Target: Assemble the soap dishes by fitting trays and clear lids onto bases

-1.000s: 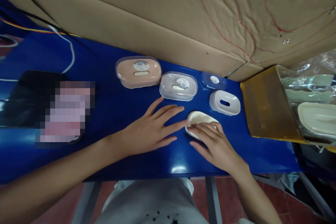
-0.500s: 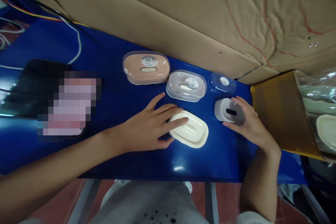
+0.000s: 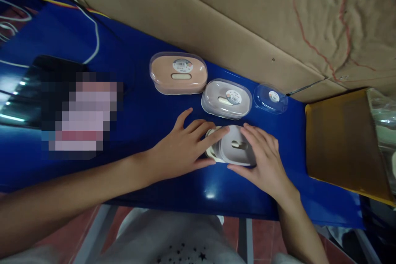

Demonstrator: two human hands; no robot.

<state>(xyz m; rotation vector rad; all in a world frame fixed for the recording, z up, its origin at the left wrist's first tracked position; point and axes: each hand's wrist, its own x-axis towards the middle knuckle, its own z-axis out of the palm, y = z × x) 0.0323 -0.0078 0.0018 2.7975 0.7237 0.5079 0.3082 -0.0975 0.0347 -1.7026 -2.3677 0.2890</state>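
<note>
My right hand (image 3: 262, 159) grips a pale grey plastic tray (image 3: 239, 154) with a slot in its middle. The tray lies over a cream oval base (image 3: 213, 152), and a cream ridge shows through the slot. My left hand (image 3: 188, 144) steadies the left side of the base, fingers spread, its index finger reaching to the tray's edge. Behind them stand a peach soap box (image 3: 161, 75) and a grey soap box (image 3: 213, 95), each under a clear lid with a round label. A loose clear lid (image 3: 266, 100) rests beside the grey box.
A cardboard box (image 3: 340, 144) holding plastic-wrapped items stands at the right. Cardboard sheeting (image 3: 216, 29) rises along the blue table's (image 3: 136, 103) back edge. At the left are a blurred-out phone (image 3: 86, 115), a dark flat object (image 3: 46, 95) and cables (image 3: 98, 37).
My right hand has carried the grey tray left onto the cream base. My left hand has stayed at the base's left side. The view has shifted slightly.
</note>
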